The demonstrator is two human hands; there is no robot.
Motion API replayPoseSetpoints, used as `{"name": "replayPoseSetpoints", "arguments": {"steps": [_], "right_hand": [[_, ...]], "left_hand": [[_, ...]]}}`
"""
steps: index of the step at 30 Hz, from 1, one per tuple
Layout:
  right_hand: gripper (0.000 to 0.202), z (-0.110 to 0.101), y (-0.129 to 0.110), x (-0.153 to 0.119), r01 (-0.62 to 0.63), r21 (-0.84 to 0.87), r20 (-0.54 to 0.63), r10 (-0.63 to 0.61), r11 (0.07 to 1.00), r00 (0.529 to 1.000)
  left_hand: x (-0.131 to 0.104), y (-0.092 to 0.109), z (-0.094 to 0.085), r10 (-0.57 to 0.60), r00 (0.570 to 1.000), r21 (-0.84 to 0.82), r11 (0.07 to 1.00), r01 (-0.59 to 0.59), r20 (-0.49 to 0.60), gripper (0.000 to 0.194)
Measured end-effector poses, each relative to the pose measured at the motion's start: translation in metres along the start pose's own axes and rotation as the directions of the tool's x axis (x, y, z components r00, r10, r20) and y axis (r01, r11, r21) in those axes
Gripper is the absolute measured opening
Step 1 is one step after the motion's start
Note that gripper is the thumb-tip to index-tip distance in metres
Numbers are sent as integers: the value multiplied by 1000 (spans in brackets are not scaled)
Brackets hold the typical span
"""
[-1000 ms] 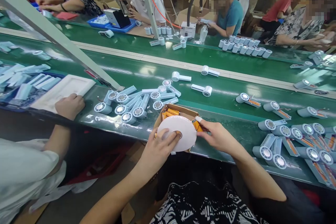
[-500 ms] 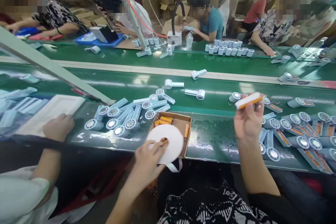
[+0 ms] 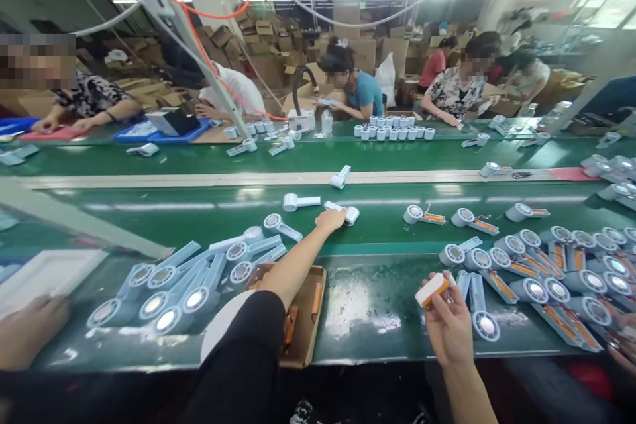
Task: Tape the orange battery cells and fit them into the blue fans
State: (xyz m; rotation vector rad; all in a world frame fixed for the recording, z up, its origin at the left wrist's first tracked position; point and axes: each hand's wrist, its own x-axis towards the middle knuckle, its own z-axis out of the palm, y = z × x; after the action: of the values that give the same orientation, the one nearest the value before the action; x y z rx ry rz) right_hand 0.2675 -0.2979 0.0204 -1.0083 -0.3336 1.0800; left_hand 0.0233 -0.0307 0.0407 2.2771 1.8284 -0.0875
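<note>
Cartons (image 3: 273, 33) are piled up against the back of the room, and several people sit working on the far side of the green belt (image 3: 382, 195). Nearer to me, on the worktop (image 3: 368, 291), lies an open cardboard box (image 3: 304, 334) with orange batteries (image 3: 291, 326) in it.

The left hand (image 3: 330, 219) reaches over the box to the belt behind it, its fingers at the handle of a pale blue fan (image 3: 351, 214); I can't tell whether they have closed on it. A second fan (image 3: 291, 203) lies on the belt just left of that one. The right hand (image 3: 450, 315), right of the box and above the worktop, has its fingers clamped on an orange battery with a white pad (image 3: 432, 289).

A white disc (image 3: 218, 324) shows at the box's left side, partly hidden by the dark sleeve (image 3: 243, 351). Left of the box is a heap of fans (image 3: 169, 288); farther left, someone else's hand (image 3: 42, 321) rests at a white tray (image 3: 54, 271). Well to the right of the box, more fans (image 3: 536, 289) crowd together, many with orange batteries at their handles.
</note>
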Motion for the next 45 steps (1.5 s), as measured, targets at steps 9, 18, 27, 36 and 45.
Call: {"name": "replayPoseSetpoints", "arguments": {"steps": [9, 18, 27, 36, 45], "right_hand": [[62, -26, -41, 34, 72, -163, 127, -52, 984, 991], [44, 78, -5, 167, 375, -477, 563, -51, 795, 825], [16, 88, 36, 192, 641, -699, 701, 127, 318, 701], [26, 102, 31, 179, 660, -693, 595, 287, -290, 750], [39, 118, 40, 173, 630, -584, 483, 404, -512, 777]], "left_hand": [[35, 37, 28, 464, 880, 128, 871, -474, 101, 21], [45, 57, 30, 437, 824, 165, 840, -517, 359, 20], [53, 69, 13, 390, 855, 57, 900, -433, 343, 33], [54, 81, 28, 273, 943, -24, 961, -274, 188, 42], [44, 92, 21, 248, 959, -104, 967, -235, 136, 40]]}}
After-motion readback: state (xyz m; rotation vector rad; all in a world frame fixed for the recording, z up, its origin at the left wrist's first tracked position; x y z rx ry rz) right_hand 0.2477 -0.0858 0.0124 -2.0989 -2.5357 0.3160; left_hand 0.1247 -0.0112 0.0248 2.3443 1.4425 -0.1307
